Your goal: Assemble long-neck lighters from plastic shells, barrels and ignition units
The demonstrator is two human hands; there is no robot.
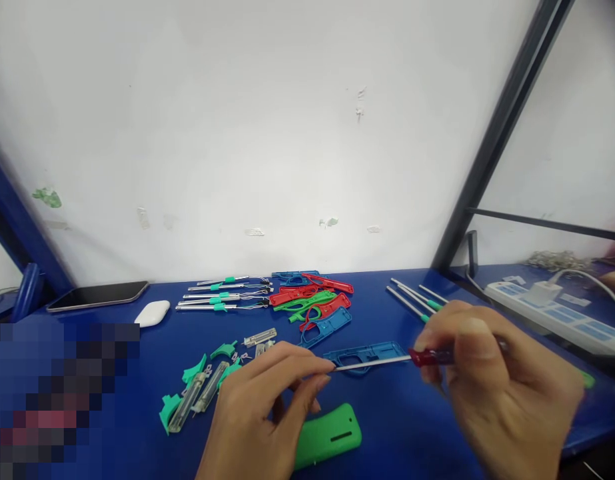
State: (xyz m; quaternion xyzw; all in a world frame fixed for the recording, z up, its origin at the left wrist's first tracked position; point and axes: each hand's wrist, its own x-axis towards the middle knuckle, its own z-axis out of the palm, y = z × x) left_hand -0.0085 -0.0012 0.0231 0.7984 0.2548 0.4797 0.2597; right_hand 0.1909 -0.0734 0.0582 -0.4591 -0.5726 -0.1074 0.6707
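My right hand (492,380) grips the dark red handle of a screwdriver (374,365), whose thin metal shaft points left. At the shaft's tip, my left hand (272,400) is closed in a pinch. A small dark spot shows at those fingertips; what they hold is too small to name. Behind the shaft lies a blue plastic lighter half-shell (387,351) with a trigger opening. Partly behind my left hand, a green plastic casing (340,433) with a dark slot rests on the table.
Red, green and blue half-shells (312,300) are piled at the back. Metal rods with wires (217,297), see-through tubes (187,403) and teal triggers (170,410) lie left. More rods (412,300), a power strip (562,320), a phone (100,295) and a white earphone case (153,313) surround them.
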